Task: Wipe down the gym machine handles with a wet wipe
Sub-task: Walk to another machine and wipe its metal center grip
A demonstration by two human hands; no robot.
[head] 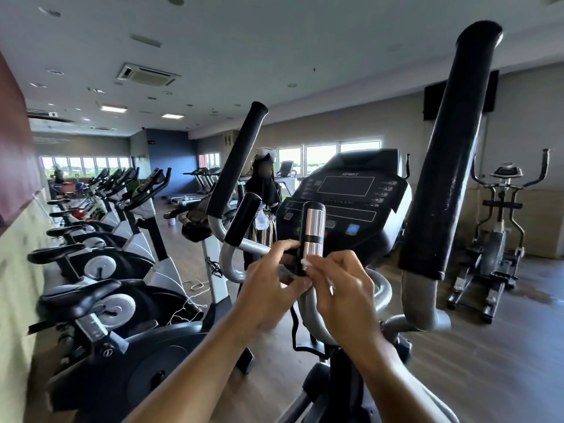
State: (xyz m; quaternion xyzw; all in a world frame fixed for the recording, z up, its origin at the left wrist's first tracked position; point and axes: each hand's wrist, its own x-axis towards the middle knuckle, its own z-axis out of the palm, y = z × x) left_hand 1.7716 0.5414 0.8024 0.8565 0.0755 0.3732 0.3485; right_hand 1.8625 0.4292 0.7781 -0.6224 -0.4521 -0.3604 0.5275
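Hands: left hand (272, 288) grips short black-and-chrome sensor handle (312, 236); right hand (341, 288) pinches small white wet wipe (306, 261).
Risk: the wipe could slip from that light pinch.

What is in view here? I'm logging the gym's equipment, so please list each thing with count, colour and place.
Elliptical machine: one, black and grey, centre, with console.
Tall handles: two, black foam, either side of console.
Short handles: two, black, the right one with silver sensor bands, below console.
Wet wipe: one, white, against the right short handle.
Exercise bikes: a row, black and grey, left.
Second elliptical: one, grey, far right.
Treadmills: several, black, background.
Person: one, dark clothing, behind console.
Left hand: on short handle.
Right hand: pinching wipe.
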